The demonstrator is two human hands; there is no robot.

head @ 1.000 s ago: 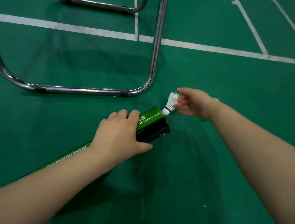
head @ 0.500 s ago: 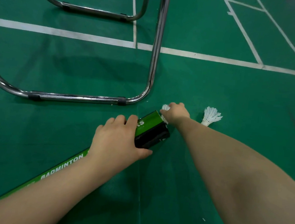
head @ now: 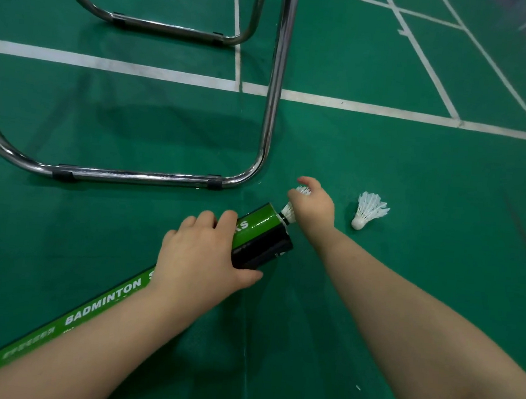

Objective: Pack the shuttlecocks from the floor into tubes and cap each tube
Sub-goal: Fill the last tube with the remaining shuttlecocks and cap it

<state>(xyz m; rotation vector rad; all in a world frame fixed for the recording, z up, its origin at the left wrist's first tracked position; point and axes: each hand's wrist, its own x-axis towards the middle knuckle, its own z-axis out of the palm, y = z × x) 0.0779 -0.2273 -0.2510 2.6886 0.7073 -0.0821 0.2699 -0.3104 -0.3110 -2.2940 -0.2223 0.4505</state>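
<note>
White-feathered shuttlecock, judged light and crushable, sits cork-first at the tube mouth, pinched under the curled fingers of your right hand; press only its skirt rim, gently, while your left hand clasps the stiff tube.

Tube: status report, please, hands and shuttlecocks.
Left hand grips tube. Right hand holds shuttlecock at tube mouth. Second shuttlecock on floor, to the right. Chair frame beyond, not in the way.
</note>
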